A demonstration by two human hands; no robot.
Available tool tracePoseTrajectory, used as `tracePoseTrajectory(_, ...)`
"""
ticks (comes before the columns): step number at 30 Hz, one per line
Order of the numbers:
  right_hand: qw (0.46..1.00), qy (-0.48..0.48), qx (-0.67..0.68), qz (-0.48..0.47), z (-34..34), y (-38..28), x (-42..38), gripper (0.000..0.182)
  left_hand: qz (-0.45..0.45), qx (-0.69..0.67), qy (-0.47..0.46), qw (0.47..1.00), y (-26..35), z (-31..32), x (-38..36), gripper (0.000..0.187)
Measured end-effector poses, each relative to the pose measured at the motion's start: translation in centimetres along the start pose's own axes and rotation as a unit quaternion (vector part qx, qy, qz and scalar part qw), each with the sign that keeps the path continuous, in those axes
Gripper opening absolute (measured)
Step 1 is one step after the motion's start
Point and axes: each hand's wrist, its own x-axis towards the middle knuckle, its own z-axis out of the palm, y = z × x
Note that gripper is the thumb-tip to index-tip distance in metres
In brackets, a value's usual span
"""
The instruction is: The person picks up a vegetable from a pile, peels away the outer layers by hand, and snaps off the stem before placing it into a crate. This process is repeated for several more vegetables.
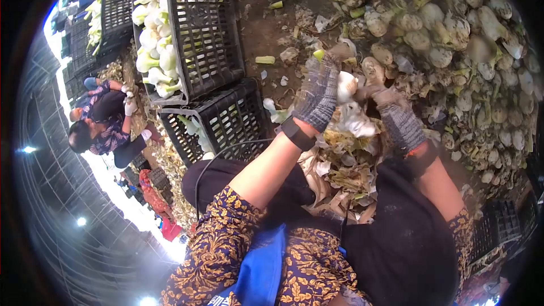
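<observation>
My left hand [318, 93], in a grey knit glove, is closed around the stalk of a garlic bulb [347, 86]. The bulb's white, clean side shows between my two hands, and a green cut stalk end [319, 54] sticks out beyond my fingers. Close to the bulb on its right is my right hand [395, 110], gloved the same way. Its fingers look curled and are blurred, so what they grip does not show. Pale papery garlic skin [357, 120] is just below the bulb. More peelings [345, 175] lie heaped between my legs.
A large heap of unpeeled garlic bulbs [436, 28] spreads ahead and to the right. On the left, a black crate [207, 28] of white garlic stands beside a second black crate [235, 114]. Farther left sits another person [105, 122] in white gloves. Cut stalk bits [265, 59] dot the ground.
</observation>
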Motion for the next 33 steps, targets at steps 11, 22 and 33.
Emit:
tracePoseTrajectory(11, 0.999, -0.02, -0.041, 0.013, 2.7, -3.6, -1.4, 0.021, 0.201, 0.291, -0.069, 0.933, -1.2, -0.5, -1.0, 0.034)
tracePoseTrajectory(22, 0.998, -0.057, -0.003, 0.008, 0.9, -0.4, -0.5, 0.023, 0.268, 0.361, -0.005, 0.893, -1.8, -0.3, -1.0, 0.037)
tracePoseTrajectory(33, 0.984, 0.012, -0.143, -0.103, 1.3, -1.0, -0.7, 0.024, 0.171, 0.24, 0.032, 0.955, -1.6, -0.1, -1.2, 0.034)
